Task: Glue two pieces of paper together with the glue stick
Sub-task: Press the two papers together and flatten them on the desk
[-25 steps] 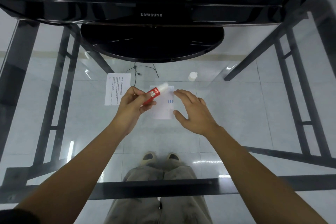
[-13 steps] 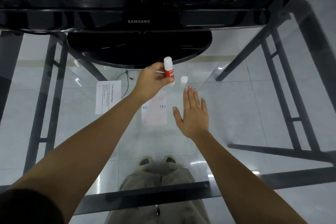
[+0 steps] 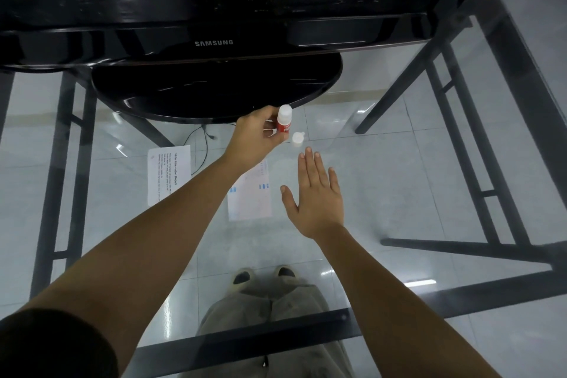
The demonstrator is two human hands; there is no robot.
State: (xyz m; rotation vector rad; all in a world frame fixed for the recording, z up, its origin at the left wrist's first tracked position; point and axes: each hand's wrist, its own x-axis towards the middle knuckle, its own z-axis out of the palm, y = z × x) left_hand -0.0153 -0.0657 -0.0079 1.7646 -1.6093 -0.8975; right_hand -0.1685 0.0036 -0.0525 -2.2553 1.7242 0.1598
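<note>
On the far side of the glass table point(image 3: 383, 181), just in front of the black monitor stand point(image 3: 214, 89), the left hand point(image 3: 256, 138) grips the red glue stick point(image 3: 284, 123) upright, fingers wrapped round its body (white end up). Just right of it, the small white cap point(image 3: 298, 138) stands on the glass. The right hand point(image 3: 317, 193) is spread flat with fingers straight, grasping nothing, its fingertips near the cap; whether it touches the glass I cannot tell. Left of that hand lies a paper with blue marks point(image 3: 250, 193), partly under the left forearm. Farther left lies a printed sheet point(image 3: 167, 175), apart from it.
</note>
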